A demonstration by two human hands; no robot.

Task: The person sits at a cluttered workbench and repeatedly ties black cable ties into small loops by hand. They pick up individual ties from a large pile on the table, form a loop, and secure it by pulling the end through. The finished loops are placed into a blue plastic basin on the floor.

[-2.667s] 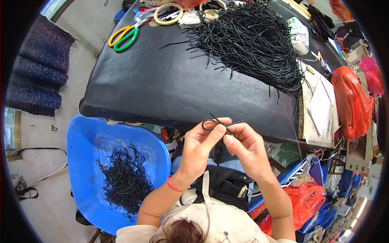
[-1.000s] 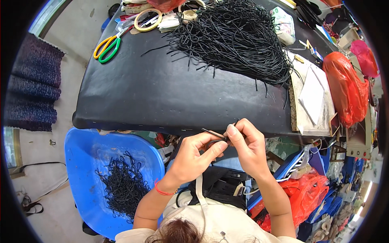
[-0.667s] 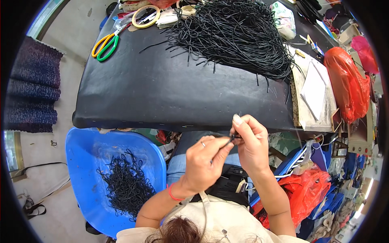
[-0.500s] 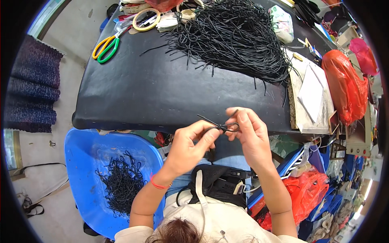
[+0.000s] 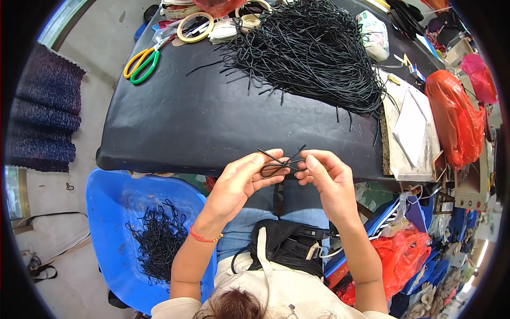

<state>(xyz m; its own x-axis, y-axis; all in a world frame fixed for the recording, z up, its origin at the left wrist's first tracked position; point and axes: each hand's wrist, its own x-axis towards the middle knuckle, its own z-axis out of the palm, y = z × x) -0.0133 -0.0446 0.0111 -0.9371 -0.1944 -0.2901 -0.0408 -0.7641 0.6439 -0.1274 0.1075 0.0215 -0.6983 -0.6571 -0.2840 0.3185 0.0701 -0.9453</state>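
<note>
My left hand (image 5: 241,181) and my right hand (image 5: 324,173) meet at the near edge of a black table (image 5: 175,122). Between their fingertips they pinch one short black cord (image 5: 277,165), bent into a small loop with its two ends crossing and sticking up. A big heap of loose black cords (image 5: 313,50) lies at the far side of the table. Down to my left, a blue tub (image 5: 114,207) holds a pile of looped black cords (image 5: 159,242).
Yellow-and-green scissors (image 5: 142,61) and tape rolls (image 5: 195,26) lie at the table's far left. A stone slab with a white sheet (image 5: 409,127) and an orange plastic bag (image 5: 454,117) sit at the right. Dark folded fabric (image 5: 45,114) lies on the floor, left.
The hands stayed together at the table's edge, working the cord; its loop now shows between the fingertips with the ends crossed. The view shifted slightly.
</note>
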